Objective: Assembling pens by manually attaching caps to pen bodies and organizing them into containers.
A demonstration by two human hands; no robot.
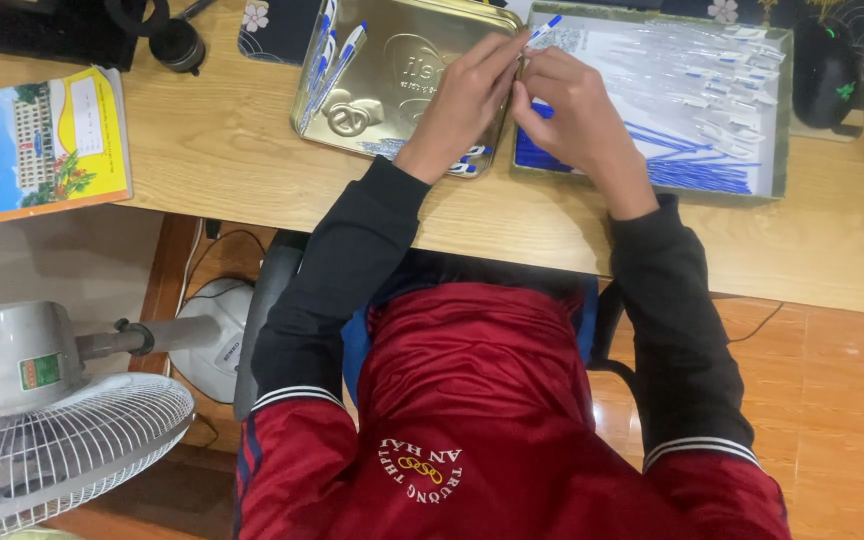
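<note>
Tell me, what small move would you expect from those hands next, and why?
Probably setting the pen into the gold tin lid at the left. Both the left hand and right hand pinch it above the tray of loose pen parts, and finished-looking pens already lie in that lid.

A yellow and blue booklet [37, 140] lies at the left end of my wooden desk [222, 150], with a black case [52, 35] and a round black lens cap [176, 45] just beyond it. A dark computer mouse [824, 70] sits at the far right on a floral mat [857, 15]. Below the desk on my left stands a white electric fan [52, 420], its wire cage tilted towards me, on the orange tiled floor [842, 400].
</note>
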